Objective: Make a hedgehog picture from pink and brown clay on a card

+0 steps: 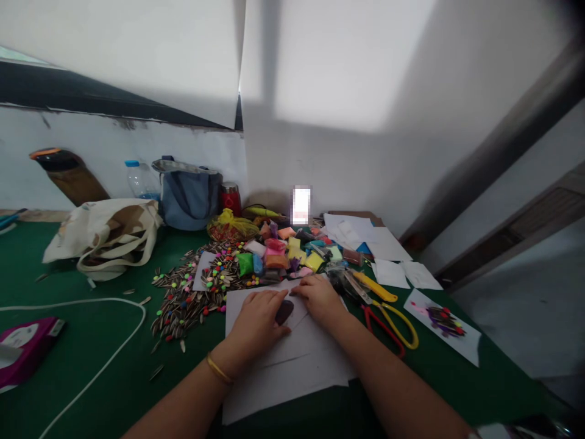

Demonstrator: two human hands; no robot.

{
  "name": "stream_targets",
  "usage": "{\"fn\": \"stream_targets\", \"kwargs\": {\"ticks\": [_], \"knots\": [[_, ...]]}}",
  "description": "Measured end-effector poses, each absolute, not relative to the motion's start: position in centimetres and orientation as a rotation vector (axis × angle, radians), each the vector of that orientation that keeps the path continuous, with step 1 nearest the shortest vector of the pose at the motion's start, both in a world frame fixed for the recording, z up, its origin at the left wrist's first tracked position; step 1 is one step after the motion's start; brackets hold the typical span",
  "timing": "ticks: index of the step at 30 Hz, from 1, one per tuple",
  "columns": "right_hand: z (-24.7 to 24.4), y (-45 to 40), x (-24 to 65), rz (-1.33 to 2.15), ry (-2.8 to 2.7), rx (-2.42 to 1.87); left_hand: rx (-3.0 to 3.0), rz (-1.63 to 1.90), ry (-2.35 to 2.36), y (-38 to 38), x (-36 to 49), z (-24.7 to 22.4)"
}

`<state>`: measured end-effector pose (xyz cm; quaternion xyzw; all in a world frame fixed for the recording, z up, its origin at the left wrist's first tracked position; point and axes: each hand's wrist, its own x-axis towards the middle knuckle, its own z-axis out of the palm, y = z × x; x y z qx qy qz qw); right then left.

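Note:
White paper sheets (292, 372) lie on the green table in front of me. A dark oval piece (284, 312) sits on the paper beside my left hand (259, 318), whose fingers reach over the sheet with the thumb apart near the oval's lower edge. My right hand (319, 297) rests on the paper's upper part, its fingers bent and their tips low at a tiny dark bit; whether they pinch it is too small to tell. Just beyond both hands lies a heap of colourful clay packets (276, 259).
Sunflower seeds and coloured beads (183, 299) are scattered at the left. Red and yellow scissors (388, 326) and a yellow cutter (375, 286) lie at the right, near a decorated card (443, 323). Bags, a bottle (134, 180) and a white cable (114, 353) are further left.

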<state>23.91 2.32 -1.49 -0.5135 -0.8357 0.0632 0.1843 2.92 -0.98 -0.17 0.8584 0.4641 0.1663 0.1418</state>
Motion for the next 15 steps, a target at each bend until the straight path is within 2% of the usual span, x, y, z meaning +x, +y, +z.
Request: {"fn": "stream_targets", "kwargs": {"ticks": [6,15], "knots": [[0.4,0.6,24.9,0.149,-2.533,-1.457,2.478,0.404,1.355,-1.0,2.7,-0.5],[-0.2,0.1,23.8,0.03,-2.495,-1.561,2.486,0.375,1.368,-0.9,2.8,-0.4]]}}
